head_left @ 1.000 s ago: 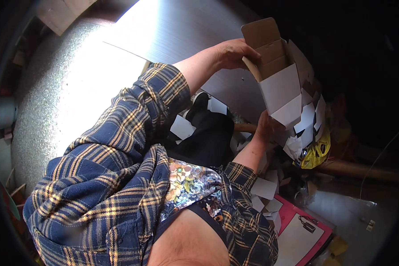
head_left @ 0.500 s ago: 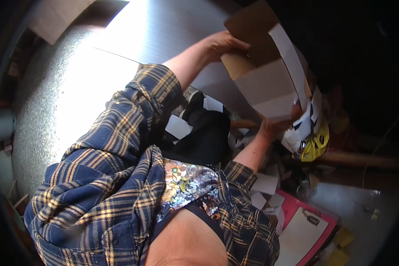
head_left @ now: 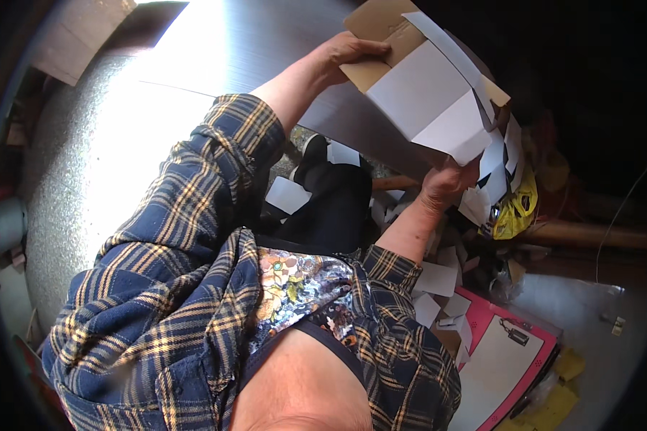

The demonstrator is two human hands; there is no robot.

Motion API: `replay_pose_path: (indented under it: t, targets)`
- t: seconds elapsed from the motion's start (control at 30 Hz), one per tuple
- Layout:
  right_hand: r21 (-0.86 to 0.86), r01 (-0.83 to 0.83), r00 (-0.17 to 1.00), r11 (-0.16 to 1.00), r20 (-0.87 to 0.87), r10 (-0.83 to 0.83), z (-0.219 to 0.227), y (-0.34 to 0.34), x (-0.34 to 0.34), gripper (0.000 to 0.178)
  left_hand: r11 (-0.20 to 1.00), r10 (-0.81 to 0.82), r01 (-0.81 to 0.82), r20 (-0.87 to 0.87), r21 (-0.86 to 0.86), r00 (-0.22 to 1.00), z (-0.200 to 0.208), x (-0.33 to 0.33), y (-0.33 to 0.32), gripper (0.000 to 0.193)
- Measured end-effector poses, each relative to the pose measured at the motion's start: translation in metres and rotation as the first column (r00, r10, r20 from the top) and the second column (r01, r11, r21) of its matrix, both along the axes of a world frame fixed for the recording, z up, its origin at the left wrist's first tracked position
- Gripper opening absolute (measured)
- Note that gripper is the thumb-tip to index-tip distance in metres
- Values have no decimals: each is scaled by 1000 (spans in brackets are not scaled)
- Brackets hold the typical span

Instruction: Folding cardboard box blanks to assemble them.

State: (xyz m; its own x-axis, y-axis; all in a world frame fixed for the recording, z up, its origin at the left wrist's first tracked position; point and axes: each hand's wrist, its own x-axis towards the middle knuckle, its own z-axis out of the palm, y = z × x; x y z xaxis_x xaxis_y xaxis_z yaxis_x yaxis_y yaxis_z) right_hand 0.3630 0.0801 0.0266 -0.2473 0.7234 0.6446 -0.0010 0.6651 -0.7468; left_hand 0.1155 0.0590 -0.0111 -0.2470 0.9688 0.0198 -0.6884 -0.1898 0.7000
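Observation:
A cardboard box (head_left: 424,79), white on one side and brown on the other, is held over the edge of a grey metal tabletop with its flaps standing out. Its far left edge is in the grip of my left hand (head_left: 349,54), thumb lying along the brown board. Low on the near right side, my right hand (head_left: 449,179) is closed around the box's bottom corner, and the board hides some of its fingers. Both forearms come out of plaid sleeves.
The metal tabletop (head_left: 287,43) catches strong light at the left. White paper pieces (head_left: 289,195) lie by my dark-trousered legs. Right of me are a yellow plastic bag (head_left: 516,212), a wooden bar (head_left: 589,235) and a pink-edged board (head_left: 546,352). A brown carton (head_left: 79,39) stands far left.
The box has tipped and shifted slightly up and left, so more of its white side shows and less brown interior. Both hands have moved with it, still holding on.

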Motion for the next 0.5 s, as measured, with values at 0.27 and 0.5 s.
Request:
replay_pose_path:
  t: [0.27,0.5]
  targets:
    - [9,-281,953,960,-117,281,22,-10,-20,49,883,-364,-349,-927,-313,-89,11,10,-16,29]
    - [105,-247,950,963,220,220,15,0,-27,40,883,-119,-377,-910,-280,397,-1,13,-2,31]
